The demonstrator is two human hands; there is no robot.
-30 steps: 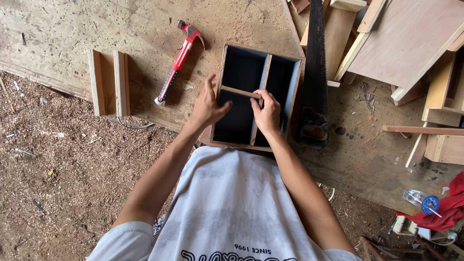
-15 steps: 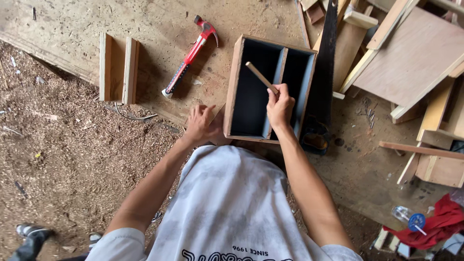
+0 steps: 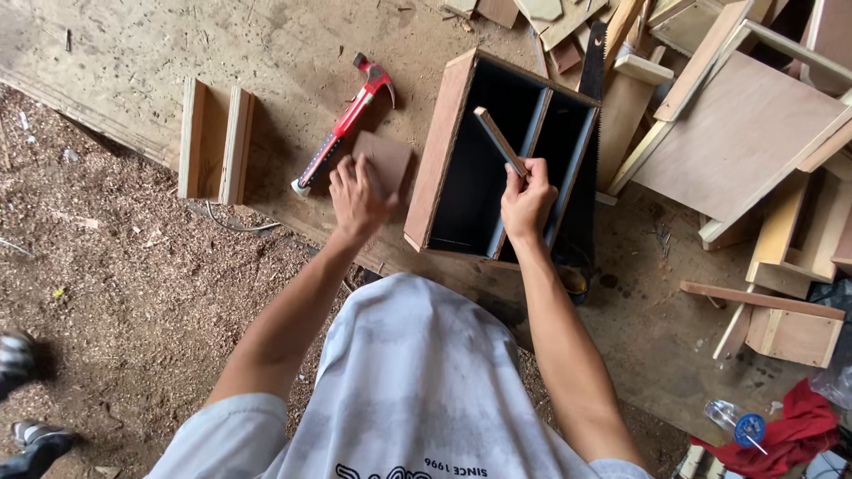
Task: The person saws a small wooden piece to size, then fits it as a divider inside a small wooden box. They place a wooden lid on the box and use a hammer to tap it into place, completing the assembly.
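Fingers [image 3: 519, 177] pinch slat [image 3: 499, 139] — box [image 3: 441, 142] below | hammer [image 3: 342, 124], saw [image 3: 593, 66] near

Both our arms reach forward from the bottom of the view, bare from the short sleeves down, elbows bent outward a little. Our left hand [image 3: 358, 193] lies palm down, fingers spread and pressing flat. Our right hand [image 3: 526, 202] is raised slightly higher, wrist straight, fingers curled shut in a pinching grip, the thumb apparently on top, though its tip is hard to make out.
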